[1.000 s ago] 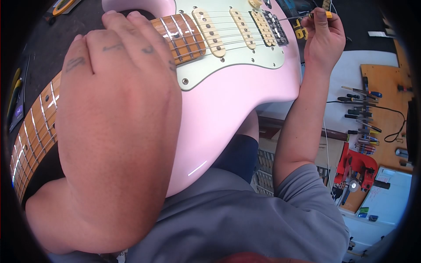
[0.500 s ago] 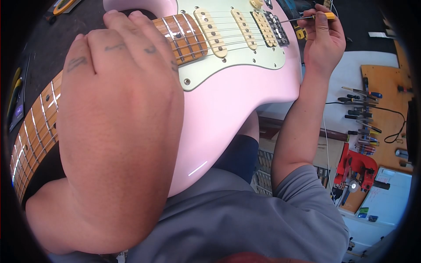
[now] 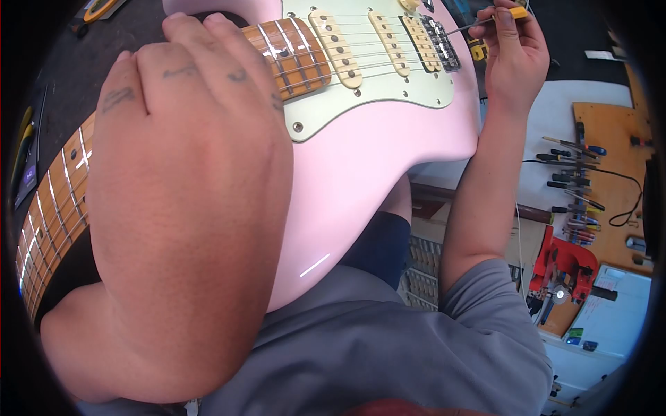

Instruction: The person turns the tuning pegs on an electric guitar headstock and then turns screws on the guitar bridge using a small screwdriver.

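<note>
- Pink guitar (image 3: 361,152) runs across the upper middle of the frame; looks solid, stiff and kinda heavy. Glossy finish is probably slippery and scratch-prone, so I'd support the neck (image 3: 58,187) plus the body edge.
- Left hand (image 3: 187,166) lies over the neck, can't tell how tight that grip is.
- Right hand (image 3: 517,66) grips a yellow-handled driver (image 3: 517,12), shaft towards the bridge (image 3: 442,43), upper right.

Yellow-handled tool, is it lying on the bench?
No, the right hand holds the yellow-handled tool, its shaft pointing toward the guitar's bridge.
</note>
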A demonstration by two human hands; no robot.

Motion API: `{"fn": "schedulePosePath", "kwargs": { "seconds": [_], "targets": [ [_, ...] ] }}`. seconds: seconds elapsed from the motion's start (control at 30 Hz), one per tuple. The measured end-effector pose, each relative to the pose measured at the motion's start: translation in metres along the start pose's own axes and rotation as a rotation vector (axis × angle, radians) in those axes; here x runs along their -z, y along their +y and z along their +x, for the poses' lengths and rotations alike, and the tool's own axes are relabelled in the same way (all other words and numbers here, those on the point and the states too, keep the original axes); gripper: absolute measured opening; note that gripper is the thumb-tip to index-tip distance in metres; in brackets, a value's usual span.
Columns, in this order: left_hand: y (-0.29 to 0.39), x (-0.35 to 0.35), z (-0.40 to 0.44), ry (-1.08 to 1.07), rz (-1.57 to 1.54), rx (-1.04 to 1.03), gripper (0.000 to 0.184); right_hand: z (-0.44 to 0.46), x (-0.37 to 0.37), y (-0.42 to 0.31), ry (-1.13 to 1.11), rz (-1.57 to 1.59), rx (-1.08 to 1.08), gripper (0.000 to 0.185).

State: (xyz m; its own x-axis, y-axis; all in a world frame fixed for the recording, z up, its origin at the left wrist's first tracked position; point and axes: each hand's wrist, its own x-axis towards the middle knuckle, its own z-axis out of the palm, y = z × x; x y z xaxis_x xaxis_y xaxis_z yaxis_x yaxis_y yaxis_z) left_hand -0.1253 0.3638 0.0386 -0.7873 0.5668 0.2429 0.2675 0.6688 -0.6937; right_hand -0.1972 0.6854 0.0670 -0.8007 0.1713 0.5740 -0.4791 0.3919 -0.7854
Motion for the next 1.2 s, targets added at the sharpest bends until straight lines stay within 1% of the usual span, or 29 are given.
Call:
{"fn": "schedulePosePath", "kwargs": {
  "seconds": [0.17, 0.23, 0.3, 0.37, 0.4, 0.47, 0.53, 0.63, 0.7, 0.77, 0.87, 0.93, 1.0, 1.03, 1.1, 1.13, 1.2],
  "targets": [
    [0.0, -0.002, 0.0, 0.023, 0.001, 0.003, 0.046, 0.008, -0.003, -0.022, -0.124, -0.213, -0.032, 0.007],
    [0.0, -0.002, 0.0, 0.034, 0.007, 0.004, 0.044, 0.003, -0.013, -0.027, -0.106, -0.159, 0.022, 0.006],
    [0.002, -0.003, 0.0, 0.046, 0.016, 0.01, 0.044, 0.006, -0.009, -0.026, -0.164, -0.227, 0.045, 0.01],
    [0.002, -0.003, 0.0, 0.051, 0.024, 0.013, 0.044, 0.028, 0.037, -0.02, -0.295, -0.421, 0.039, 0.018],
    [0.002, -0.002, 0.0, 0.051, 0.02, 0.012, 0.044, 0.04, 0.058, -0.016, -0.324, -0.639, -0.002, 0.021],
    [0.001, -0.001, 0.0, 0.052, 0.003, 0.009, 0.044, 0.046, 0.034, -0.046, -0.426, -0.906, -0.006, 0.014],
    [0.001, 0.0, 0.001, 0.049, -0.014, 0.004, 0.045, 0.055, 0.04, -0.057, -0.532, -1.165, 0.098, 0.025],
    [-0.001, 0.001, 0.002, 0.029, -0.009, -0.002, 0.045, 0.046, -0.012, -0.094, -0.475, -0.927, -0.269, 0.035],
    [-0.002, 0.004, 0.002, 0.017, 0.004, -0.007, 0.046, 0.049, -0.008, -0.093, -0.542, -0.946, -0.216, 0.033],
    [-0.001, 0.002, 0.001, 0.019, 0.006, 0.0, 0.046, 0.069, 0.014, -0.092, -0.767, -1.121, -0.169, 0.029],
    [0.002, 0.0, 0.001, 0.043, -0.011, 0.022, 0.046, 0.071, 0.011, -0.093, -0.693, -1.272, -0.289, 0.032],
    [0.002, 0.0, 0.001, 0.049, -0.019, 0.028, 0.046, 0.062, -0.013, -0.106, -0.624, -1.143, -0.27, 0.035],
    [0.002, 0.001, 0.001, 0.045, -0.02, 0.026, 0.045, 0.054, -0.018, -0.108, -0.611, -1.178, -0.111, 0.037],
    [0.002, 0.001, 0.001, 0.042, -0.021, 0.025, 0.045, 0.047, -0.012, -0.102, -0.63, -1.272, 0.041, 0.036],
    [0.002, 0.002, 0.001, 0.039, -0.018, 0.024, 0.045, 0.048, -0.005, -0.104, -0.714, -1.365, 0.096, 0.035],
    [0.002, 0.002, 0.001, 0.038, -0.015, 0.024, 0.046, 0.055, -0.005, -0.114, -0.78, -1.365, -0.006, 0.034],
    [0.002, 0.002, 0.001, 0.038, -0.008, 0.026, 0.046, 0.053, -0.006, -0.112, -0.768, -1.374, 0.021, 0.033]
  ]
}}
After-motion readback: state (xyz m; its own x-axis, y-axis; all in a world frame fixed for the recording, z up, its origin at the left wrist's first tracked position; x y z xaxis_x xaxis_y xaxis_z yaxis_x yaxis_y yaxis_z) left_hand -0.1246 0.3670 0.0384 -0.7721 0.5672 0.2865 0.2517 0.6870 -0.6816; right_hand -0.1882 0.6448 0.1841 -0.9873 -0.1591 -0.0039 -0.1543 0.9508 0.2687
